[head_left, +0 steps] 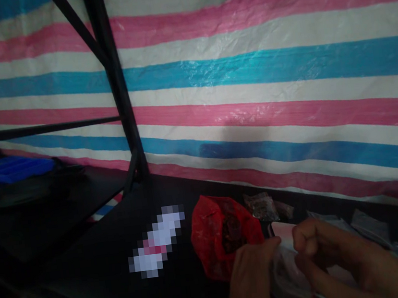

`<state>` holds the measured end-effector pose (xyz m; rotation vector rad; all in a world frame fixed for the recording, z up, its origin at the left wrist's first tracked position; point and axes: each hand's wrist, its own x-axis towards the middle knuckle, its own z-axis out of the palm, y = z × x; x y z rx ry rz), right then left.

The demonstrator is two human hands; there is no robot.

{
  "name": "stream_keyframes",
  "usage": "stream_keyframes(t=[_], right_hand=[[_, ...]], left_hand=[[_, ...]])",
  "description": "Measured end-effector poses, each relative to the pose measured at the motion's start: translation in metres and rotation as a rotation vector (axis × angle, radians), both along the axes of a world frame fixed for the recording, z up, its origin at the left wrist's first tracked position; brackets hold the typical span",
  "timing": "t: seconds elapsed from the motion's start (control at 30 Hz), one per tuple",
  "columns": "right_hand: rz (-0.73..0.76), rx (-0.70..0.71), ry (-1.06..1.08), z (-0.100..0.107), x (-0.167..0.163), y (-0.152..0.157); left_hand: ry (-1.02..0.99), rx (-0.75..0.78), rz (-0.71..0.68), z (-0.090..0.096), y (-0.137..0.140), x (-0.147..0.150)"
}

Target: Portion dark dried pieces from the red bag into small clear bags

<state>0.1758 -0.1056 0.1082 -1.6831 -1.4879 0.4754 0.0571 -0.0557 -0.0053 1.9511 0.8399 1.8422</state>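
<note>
My left hand (251, 278) and my right hand (338, 260) are close together at the lower right. Between them is a small clear plastic bag (290, 275), with the fingers of both hands closed on it. Its contents are too dim to make out. Just behind the fingers shows a pale pinkish flat object (283, 230) with a dark edge. Left of my left hand stands a red plastic bag (207, 244), its mouth open on small dark pieces (233, 232). Behind it lie small filled clear packets (262, 207).
Several flat clear bags (370, 227) lie to the right on the black table (107, 257). A pixelated pale oblong (158, 243) is on the left. A black metal post (119, 91) rises before a striped sheet (265, 68). A blue tray (13, 169) sits far left.
</note>
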Motion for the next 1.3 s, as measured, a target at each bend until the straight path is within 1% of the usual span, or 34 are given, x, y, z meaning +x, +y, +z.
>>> stream_keyframes(t=[0.03, 0.13, 0.2, 0.27, 0.33, 0.37, 0.4, 0.43, 0.5, 0.53, 0.6, 0.67, 0.73, 0.83, 0.9, 1.03, 1.17, 1.23, 1.3], right_hand=[[0.01, 0.012, -0.022, -0.001, -0.005, 0.002], [0.013, 0.03, -0.054, -0.002, -0.018, 0.01], [0.029, 0.015, -0.009, -0.002, -0.026, 0.017], [0.024, 0.007, 0.099, -0.008, -0.03, 0.026], [-0.008, 0.003, 0.172, -0.023, -0.032, 0.038], [-0.034, 0.009, 0.158, -0.034, -0.032, 0.044], [-0.059, -0.02, 0.099, -0.046, -0.032, 0.05], [-0.095, -0.035, 0.013, -0.059, -0.032, 0.056], [-0.165, -0.046, -0.18, -0.08, -0.033, 0.067], [-0.197, -0.056, -0.279, -0.086, -0.034, 0.072], [-0.258, -0.103, -0.445, -0.092, -0.039, 0.081], [-0.311, -0.172, -0.54, -0.09, -0.045, 0.088], [-0.309, -0.208, -0.564, -0.084, -0.051, 0.094], [-0.249, -0.174, -0.575, -0.078, -0.057, 0.098], [-0.216, -0.155, -0.621, -0.075, -0.057, 0.098], [-0.164, -0.215, -0.738, -0.065, -0.049, 0.1], [-0.126, -0.226, -0.747, -0.056, -0.038, 0.113], [-0.112, -0.216, -0.729, -0.056, -0.035, 0.12], [-0.094, -0.205, -0.702, -0.059, -0.033, 0.125]], left_hand=[[0.005, -0.066, -0.005, -0.007, 0.0, -0.003], [0.093, -0.226, -0.128, -0.022, 0.008, -0.02], [0.127, -0.297, -0.238, -0.021, 0.02, -0.036], [0.158, -0.352, -0.398, -0.012, 0.033, -0.052], [0.028, -0.443, -0.317, 0.003, 0.044, -0.065], [-0.005, -0.489, -0.279, 0.01, 0.05, -0.07], [-0.011, -0.528, -0.24, 0.016, 0.054, -0.073], [0.028, -0.552, -0.213, 0.02, 0.058, -0.076], [0.187, -0.556, -0.161, 0.023, 0.064, -0.078], [0.277, -0.547, -0.13, 0.022, 0.067, -0.078], [0.426, -0.543, -0.08, 0.015, 0.071, -0.078], [0.521, -0.565, -0.075, 0.004, 0.074, -0.077], [0.56, -0.582, -0.097, -0.005, 0.077, -0.078], [0.491, -0.596, -0.095, -0.013, 0.081, -0.081], [0.42, -0.619, -0.079, -0.013, 0.084, -0.084], [0.294, -0.668, -0.024, -0.004, 0.089, -0.092], [0.043, -0.709, -0.005, 0.007, 0.093, -0.093], [-0.05, -0.737, -0.057, 0.01, 0.097, -0.089], [-0.152, -0.773, -0.157, 0.012, 0.101, -0.083]])
